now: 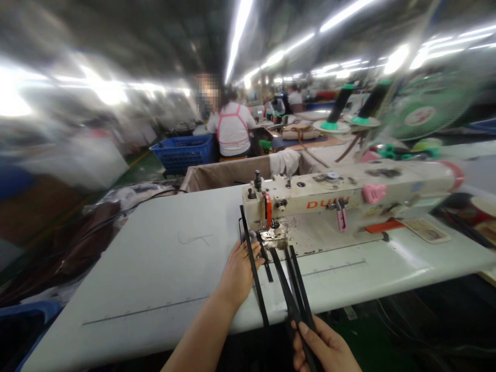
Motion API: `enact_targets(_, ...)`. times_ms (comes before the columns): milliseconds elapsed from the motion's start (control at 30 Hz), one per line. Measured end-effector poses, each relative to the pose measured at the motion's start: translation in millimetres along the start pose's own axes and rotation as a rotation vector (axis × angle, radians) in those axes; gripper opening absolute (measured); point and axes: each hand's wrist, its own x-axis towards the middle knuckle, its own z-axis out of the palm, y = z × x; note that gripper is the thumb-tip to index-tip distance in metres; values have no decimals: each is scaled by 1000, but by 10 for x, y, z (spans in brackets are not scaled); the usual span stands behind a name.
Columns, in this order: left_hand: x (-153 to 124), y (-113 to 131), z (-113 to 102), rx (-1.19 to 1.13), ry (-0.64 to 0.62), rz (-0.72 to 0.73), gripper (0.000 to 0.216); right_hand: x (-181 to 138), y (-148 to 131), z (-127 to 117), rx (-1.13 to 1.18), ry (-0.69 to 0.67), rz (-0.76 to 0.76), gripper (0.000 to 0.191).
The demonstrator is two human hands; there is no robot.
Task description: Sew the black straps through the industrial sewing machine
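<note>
A white sewing machine (pixel 349 194) stands on the white table (pixel 155 268). Several long black straps (pixel 289 281) run from under its needle area toward me. My left hand (pixel 238 271) lies on the table just left of the needle, fingers curled against one strap. Near the table's front edge, my right hand (pixel 321 349) is closed around the near ends of the straps.
A cloth-lined bin (pixel 228 173) sits behind the table, a blue crate (pixel 182 152) beyond it. A person in a white top and pink apron (pixel 232 129) sits ahead, facing away. Thread cones (pixel 339 106) and a green fan (pixel 426 106) stand at the right. Dark material is heaped at the left (pixel 70 243).
</note>
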Motion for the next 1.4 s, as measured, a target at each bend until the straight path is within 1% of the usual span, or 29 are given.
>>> enact_targets(100,3,-12,0,-32,-1,-9,33,-19,-25,12,-28,22,-11,66)
enact_targets(233,6,-18,-1,-38,11,-14,32,-121,-54,91,-48,73,-86,60)
enact_targets(433,11,8,-30,-32,7,-24,31,-162,-35,162,-87,101,-142,64)
enact_targets(600,19,46,-79,-24,-26,-30,33,-159,-16,173,-103,93,-159,57)
enact_targets(700,22,47,-77,-11,-37,-45,32,-153,-20,168,-100,89,-153,61)
enact_targets(833,27,27,-50,13,-43,-67,33,-119,-35,145,-126,38,-117,67)
enact_targets(933,30,12,-32,27,-42,-77,36,-91,-39,142,-158,15,-112,66)
enact_targets(1100,40,9,-28,29,-63,-97,38,-73,-45,189,-167,21,-130,66)
enact_targets(1267,51,5,-1,9,-21,-102,35,-43,-72,253,-182,39,-142,66)
enact_targets(1400,69,-57,40,-36,6,-103,33,-5,-93,290,-190,36,-167,64)
